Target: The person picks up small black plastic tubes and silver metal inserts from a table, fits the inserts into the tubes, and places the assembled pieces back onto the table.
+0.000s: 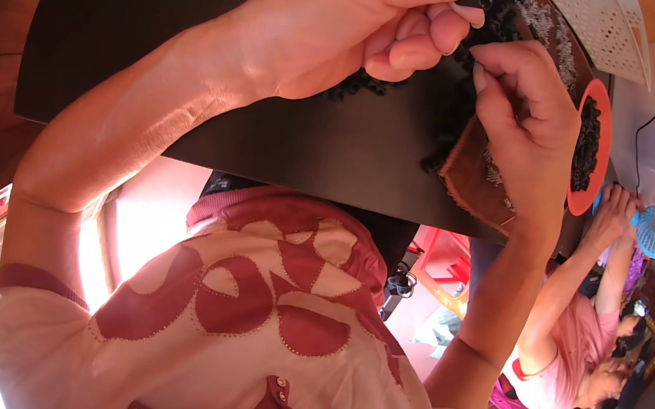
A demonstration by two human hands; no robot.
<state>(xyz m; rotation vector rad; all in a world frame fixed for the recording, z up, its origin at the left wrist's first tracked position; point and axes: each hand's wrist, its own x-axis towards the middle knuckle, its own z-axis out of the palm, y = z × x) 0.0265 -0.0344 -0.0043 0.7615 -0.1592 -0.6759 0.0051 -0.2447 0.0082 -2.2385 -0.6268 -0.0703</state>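
Note:
Near the top edge, my left hand [401, 25] is closed, its thumb and fingers pinching a small black tube-shaped piece [482, 0]. My right hand [528, 112] is just to the right, with thumb and forefinger pressed together close to that piece. Whatever is between those fingertips is too small to make out. Beneath the hands, loose small black pieces [366, 85] lie scattered on the dark table [286, 143]. A brown cloth [465, 187], partly hidden by my right hand, carries many tiny silvery pieces [545, 21].
An orange bowl [603, 152] of black pieces stands right of my right hand. Beyond it are a white perforated basket [596, 24] and a small blue fan [654, 232]. A co-worker in pink [569, 342] sits at the right, hands by the fan. A red stool [445, 264] stands below the table.

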